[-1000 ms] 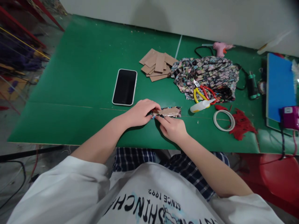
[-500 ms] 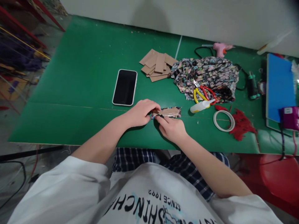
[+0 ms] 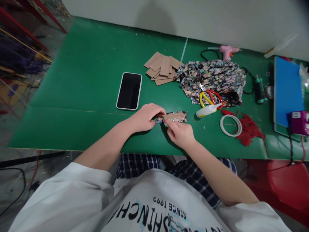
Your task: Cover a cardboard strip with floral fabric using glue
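A small cardboard strip (image 3: 177, 116) with floral fabric along its edges lies on the green table, glossy streaks on its upper face. My left hand (image 3: 146, 116) is closed at the strip's left end, its curled fingertips holding that end down. From the near side, my right hand (image 3: 181, 132) presses its extended index fingertip onto the strip's left part. Its other fingers are curled, and the thumb is mostly hidden. To the right of the strip lies a white glue bottle (image 3: 206, 111) with a pointed nozzle, beside red-and-yellow-handled cutting pliers (image 3: 211, 96).
A phone (image 3: 129, 91) lies left of a pile of cardboard strips (image 3: 158, 66). Crumpled floral fabric (image 3: 217, 75) is behind the pliers. Farther right are a tape roll (image 3: 222, 128), red scraps (image 3: 249, 130), a pink glue gun (image 3: 227, 52) and a blue board (image 3: 287, 87).
My right hand's fingers have drawn together and shifted slightly right, with the index finger now on the strip. My left hand stays at the left end.
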The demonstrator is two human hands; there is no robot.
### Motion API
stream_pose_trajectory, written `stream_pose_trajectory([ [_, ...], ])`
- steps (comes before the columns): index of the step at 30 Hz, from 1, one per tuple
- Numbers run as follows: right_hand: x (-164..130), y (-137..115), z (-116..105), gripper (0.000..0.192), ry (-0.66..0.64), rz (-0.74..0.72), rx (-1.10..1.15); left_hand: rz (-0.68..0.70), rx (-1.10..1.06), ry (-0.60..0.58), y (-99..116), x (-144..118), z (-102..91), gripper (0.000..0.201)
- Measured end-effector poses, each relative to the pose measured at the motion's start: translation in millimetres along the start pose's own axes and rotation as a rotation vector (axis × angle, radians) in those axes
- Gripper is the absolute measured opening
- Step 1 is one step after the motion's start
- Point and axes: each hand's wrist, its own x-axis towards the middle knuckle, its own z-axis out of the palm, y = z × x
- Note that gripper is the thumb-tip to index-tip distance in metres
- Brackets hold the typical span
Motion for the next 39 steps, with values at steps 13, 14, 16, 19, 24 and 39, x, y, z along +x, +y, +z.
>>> stream_pose_trajectory([
  [13, -14.3, -6.6, -8.3, 0.033, -0.017, 0.022, -0.060, 0.152, 0.226, -0.061, 9.8, -10.9, -4.1, 0.043],
  [14, -15.2, -4.5, -8.7, 0.032, -0.010, 0.039, -0.046, 0.152, 0.242, -0.078, 10.1, -12.9, -4.6, 0.044],
  [16, -16.7, 0.9, -9.9, 0.029, 0.024, 0.111, -0.013, 0.153, 0.281, -0.102, 12.3, -17.5, -4.5, 0.045],
  [19, -16.2, 9.1, -10.9, 0.024, 0.071, 0.221, 0.017, 0.144, 0.362, -0.061, 22.4, -26.1, 1.5, 0.050],
  [24, -8.6, 13.7, -7.0, 0.023, 0.019, 0.201, 0.029, 0.121, 0.457, 0.127, 51.6, -40.3, 29.3, 0.036],
  [39, -3.9, 12.7, -2.0, 0.023, -0.007, 0.176, -0.001, -0.039, 0.413, 0.165, 32.4, -10.5, 16.9, 0.032],
])
